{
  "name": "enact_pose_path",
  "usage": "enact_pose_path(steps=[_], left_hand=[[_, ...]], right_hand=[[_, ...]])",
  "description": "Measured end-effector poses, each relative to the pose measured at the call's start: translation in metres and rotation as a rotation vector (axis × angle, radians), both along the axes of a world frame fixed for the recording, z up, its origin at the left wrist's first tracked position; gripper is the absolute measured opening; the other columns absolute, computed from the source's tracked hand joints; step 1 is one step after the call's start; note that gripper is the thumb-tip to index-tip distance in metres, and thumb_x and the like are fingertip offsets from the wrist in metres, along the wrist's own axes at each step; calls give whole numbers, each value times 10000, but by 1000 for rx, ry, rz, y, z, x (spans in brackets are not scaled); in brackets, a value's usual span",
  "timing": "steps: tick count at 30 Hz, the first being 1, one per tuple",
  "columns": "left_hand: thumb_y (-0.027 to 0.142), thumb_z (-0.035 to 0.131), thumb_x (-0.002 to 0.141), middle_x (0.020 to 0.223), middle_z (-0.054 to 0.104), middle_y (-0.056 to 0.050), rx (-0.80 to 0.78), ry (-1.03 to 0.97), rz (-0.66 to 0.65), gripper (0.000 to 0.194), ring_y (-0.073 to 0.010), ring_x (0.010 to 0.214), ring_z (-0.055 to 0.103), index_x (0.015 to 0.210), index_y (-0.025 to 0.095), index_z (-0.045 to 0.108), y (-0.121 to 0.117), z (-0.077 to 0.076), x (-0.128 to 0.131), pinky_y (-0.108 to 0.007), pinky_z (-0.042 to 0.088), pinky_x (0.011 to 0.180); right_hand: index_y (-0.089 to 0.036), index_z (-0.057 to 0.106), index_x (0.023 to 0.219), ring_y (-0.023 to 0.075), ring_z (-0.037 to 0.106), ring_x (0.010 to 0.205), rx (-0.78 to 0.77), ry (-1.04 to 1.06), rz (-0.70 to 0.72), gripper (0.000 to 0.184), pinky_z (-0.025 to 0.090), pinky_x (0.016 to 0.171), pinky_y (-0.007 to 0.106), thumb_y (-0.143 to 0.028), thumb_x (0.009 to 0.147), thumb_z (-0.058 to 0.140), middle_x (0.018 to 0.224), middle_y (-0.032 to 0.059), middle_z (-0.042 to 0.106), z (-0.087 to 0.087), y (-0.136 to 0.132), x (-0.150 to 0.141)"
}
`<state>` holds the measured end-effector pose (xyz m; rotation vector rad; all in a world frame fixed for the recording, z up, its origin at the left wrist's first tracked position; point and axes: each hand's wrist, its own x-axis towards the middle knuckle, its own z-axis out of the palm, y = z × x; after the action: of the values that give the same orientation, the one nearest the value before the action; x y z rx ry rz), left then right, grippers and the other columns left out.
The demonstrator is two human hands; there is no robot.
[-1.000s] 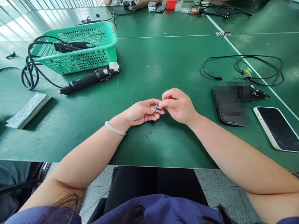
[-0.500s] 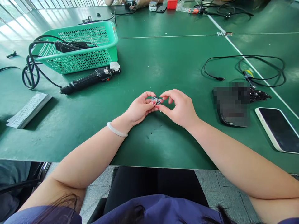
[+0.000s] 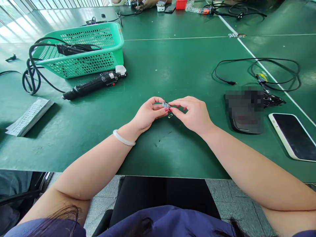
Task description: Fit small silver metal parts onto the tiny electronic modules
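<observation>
Above the tabletop (image 3: 185,72), left hand (image 3: 145,114) and right hand (image 3: 195,113) pinch 1 small part (image 3: 166,105); 1 tiny piece (image 3: 170,116) lies separate, unattached.

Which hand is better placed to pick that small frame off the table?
Probably the right hand: the small frame lies near its thumb, while the left hand grips the small part. The right fingers are at that part too, and must leave it first.
</observation>
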<state>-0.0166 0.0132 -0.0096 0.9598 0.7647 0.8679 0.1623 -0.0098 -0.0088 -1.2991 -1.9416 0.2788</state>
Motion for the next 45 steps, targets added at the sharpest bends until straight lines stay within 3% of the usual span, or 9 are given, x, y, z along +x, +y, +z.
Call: enact_pose_path(steps=[12,18,23,28,35,45], left_hand=[[167,641,832,846,720,-17,9,43,-1,224,-100,813,686,1047,166,579,-1,-3,3,-310,520,899],[159,668,798,858,729,-41,244,248,15,349,-144,843,696,1136,158,581,-5,-5,5,-322,536,858],[198,698,775,965,735,-61,383,352,97,308,-169,903,694,1077,157,650,-7,-5,5,-337,524,907],[183,712,757,936,743,-57,343,313,85,284,-164,869,692,1036,152,667,-6,-3,6,-337,536,872],[216,734,757,827,731,-48,156,171,50,254,-131,771,687,980,128,652,-6,-1,8,-310,549,794],[272,809,675,781,716,-40,163,104,-25,348,-146,761,693,944,126,645,-5,-1,5,-324,544,781]], right_hand=[[-234,742,977,218,656,905,123,-118,31,190,516,835,406,-281,882,584,1003,18,754,-4,5,4],[-237,737,1013,220,647,938,92,-101,63,221,509,866,408,-254,892,552,1025,22,746,-5,7,5],[-276,748,976,233,656,933,50,-30,26,214,510,864,441,-219,872,570,996,10,750,-6,4,2],[-270,752,884,212,657,844,21,90,-42,146,523,799,405,-231,840,618,896,9,750,-3,0,-2],[-249,733,856,183,632,765,32,146,-57,94,520,725,353,-257,824,646,822,10,726,-2,-1,-2],[-243,699,795,179,623,741,1,188,-66,41,505,713,351,-277,794,677,797,4,712,1,-1,-1]])
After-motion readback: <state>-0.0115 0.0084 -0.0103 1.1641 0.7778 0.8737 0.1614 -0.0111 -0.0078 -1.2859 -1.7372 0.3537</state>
